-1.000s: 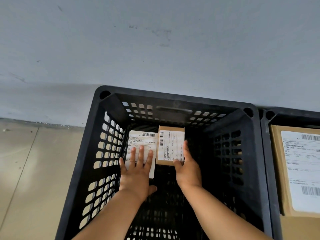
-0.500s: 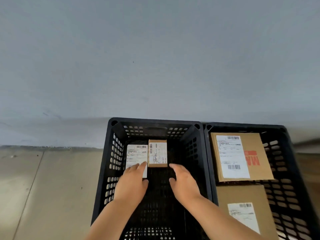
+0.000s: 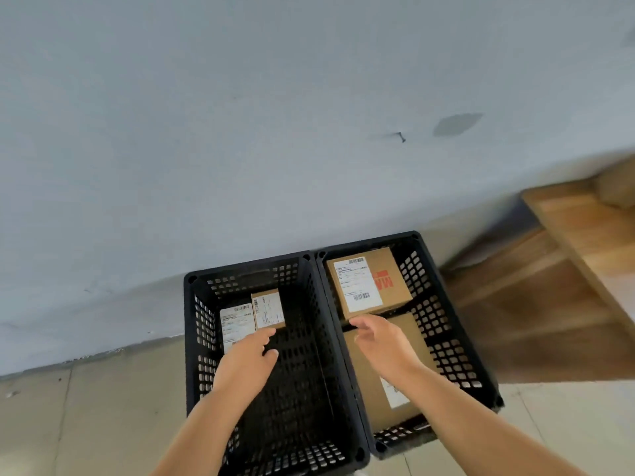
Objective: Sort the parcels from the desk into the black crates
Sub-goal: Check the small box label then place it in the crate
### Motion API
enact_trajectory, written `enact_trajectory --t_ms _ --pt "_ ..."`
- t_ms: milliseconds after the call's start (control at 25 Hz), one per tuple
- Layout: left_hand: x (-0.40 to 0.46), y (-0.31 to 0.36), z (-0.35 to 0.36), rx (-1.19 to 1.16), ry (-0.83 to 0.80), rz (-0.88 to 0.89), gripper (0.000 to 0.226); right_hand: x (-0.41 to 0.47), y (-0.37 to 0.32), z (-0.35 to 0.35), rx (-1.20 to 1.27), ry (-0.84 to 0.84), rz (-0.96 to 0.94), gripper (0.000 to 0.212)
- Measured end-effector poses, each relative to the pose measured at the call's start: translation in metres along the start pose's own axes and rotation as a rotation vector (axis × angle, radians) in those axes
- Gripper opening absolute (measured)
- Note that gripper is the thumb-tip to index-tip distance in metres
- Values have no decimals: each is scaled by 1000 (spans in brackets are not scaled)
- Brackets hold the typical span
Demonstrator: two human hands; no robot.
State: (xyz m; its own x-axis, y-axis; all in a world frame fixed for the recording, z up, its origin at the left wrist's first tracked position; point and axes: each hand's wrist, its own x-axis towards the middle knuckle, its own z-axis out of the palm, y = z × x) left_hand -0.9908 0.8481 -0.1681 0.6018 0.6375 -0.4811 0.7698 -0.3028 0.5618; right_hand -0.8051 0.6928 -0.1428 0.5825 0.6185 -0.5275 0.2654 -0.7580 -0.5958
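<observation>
Against a grey wall, both hands hang empty over the crates, left hand [image 3: 245, 359] just short of the small parcels [image 3: 268, 310].

Perforated plastic crates [image 3: 311, 269], cardboard parcels [image 3: 391, 273].

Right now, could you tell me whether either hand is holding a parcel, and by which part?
Nothing is held: the left hand and right hand hang open over the crates.
</observation>
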Motion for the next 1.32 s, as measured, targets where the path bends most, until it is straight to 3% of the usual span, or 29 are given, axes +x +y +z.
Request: enact_trajectory --t_ms 400,680,840,1320 --pt "-68 194 77 22 63 317 38 -101 96 -136 248 210 -66 30" --pt "-160 394 234 -7 -8 510 31 -217 279 -295 245 387 -45 21" --pt "-186 475 286 -21 -3 607 27 -261 343 -369 226 479 -12 19" --pt "-113 659 379 -44 -78 707 26 -224 447 -537 255 587 9 22"
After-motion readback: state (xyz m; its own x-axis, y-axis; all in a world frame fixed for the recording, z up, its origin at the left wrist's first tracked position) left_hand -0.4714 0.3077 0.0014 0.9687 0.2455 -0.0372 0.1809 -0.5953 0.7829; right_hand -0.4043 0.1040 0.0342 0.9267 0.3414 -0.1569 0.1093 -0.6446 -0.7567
